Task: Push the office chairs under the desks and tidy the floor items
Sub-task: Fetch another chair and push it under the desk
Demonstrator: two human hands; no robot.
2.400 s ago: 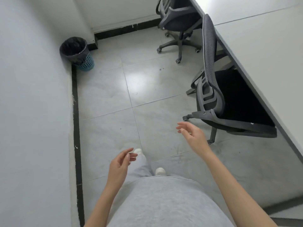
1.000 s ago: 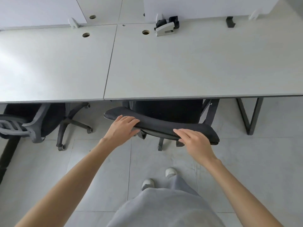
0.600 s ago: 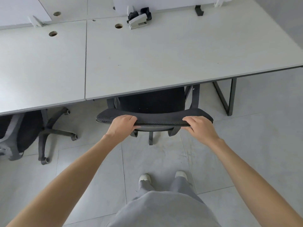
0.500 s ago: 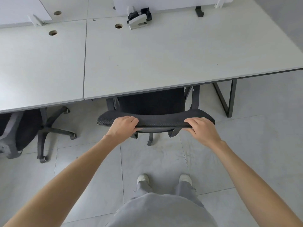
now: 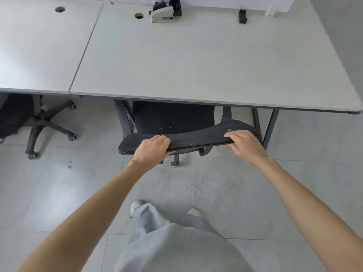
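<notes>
A black mesh office chair (image 5: pixel 196 137) faces the white desk (image 5: pixel 196 61), its seat partly under the desktop. My left hand (image 5: pixel 152 149) grips the top edge of the backrest near its left end. My right hand (image 5: pixel 244 144) grips the same edge near its right end, fingers curled over the mesh. The chair's base is mostly hidden; one caster (image 5: pixel 173 163) shows below the backrest.
A second black chair (image 5: pixel 17 114) sits under the neighbouring desk (image 5: pixel 39 46) at left, its star base (image 5: pixel 47 124) sticking out. A stapler-like grey device (image 5: pixel 163 13) lies at the desk's back. Dark desk legs (image 5: pixel 270 128) stand right of the chair. My feet are on grey floor tiles.
The chair has rolled further under the desk and turned slightly, its right end now farther in. Both hands kept their grip on the backrest, and I have stepped forward.
</notes>
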